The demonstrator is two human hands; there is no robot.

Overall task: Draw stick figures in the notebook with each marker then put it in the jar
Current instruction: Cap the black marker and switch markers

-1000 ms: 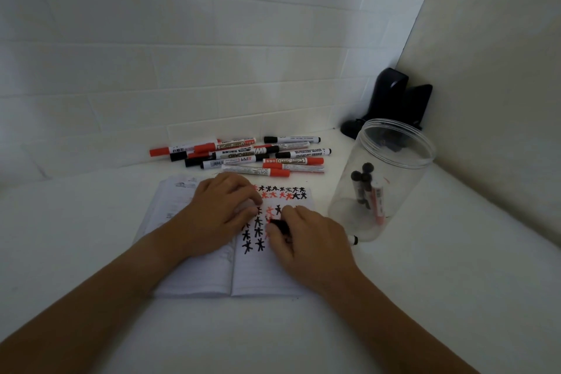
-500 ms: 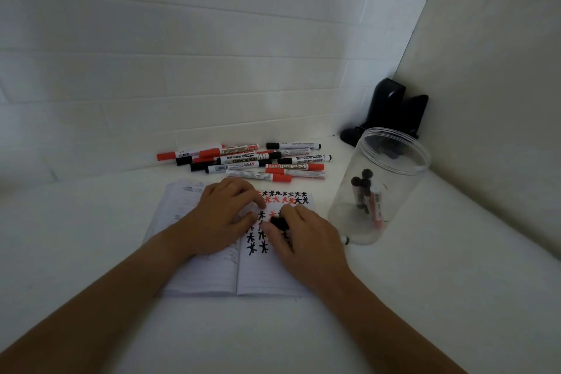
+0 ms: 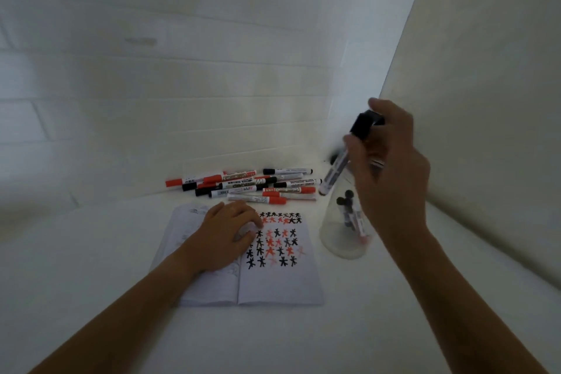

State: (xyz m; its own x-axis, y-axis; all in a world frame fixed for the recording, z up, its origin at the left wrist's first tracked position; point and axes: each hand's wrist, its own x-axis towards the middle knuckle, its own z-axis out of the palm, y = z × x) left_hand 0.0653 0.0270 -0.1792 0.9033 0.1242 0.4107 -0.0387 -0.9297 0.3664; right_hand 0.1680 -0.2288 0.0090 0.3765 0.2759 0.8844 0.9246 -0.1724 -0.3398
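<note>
Head view
Tabletop [image 3: 303,340]: white, matte, set into a corner.
Room: white tiled wall [image 3: 182,85] at the back; plain cream wall [image 3: 491,85] on the right. Dim light.
Notebook [image 3: 273,285]: open flat on the tabletop; right page carries rows of black and red stick figures [image 3: 274,241].
Left hand [image 3: 226,232]: fingers loosely bent, resting on the notebook near the fold, holding nothing.
Right hand [image 3: 391,173]: raised over the jar, fingers curled round a marker.
Marker [image 3: 344,158]: black cap up, tilted, lower end over the jar mouth; motion-blurred.
Jar [image 3: 340,234]: clear, upright, right of the notebook, markers inside.
Pile of markers [image 3: 246,185]: red and black, behind the notebook by the tiled wall.
</note>
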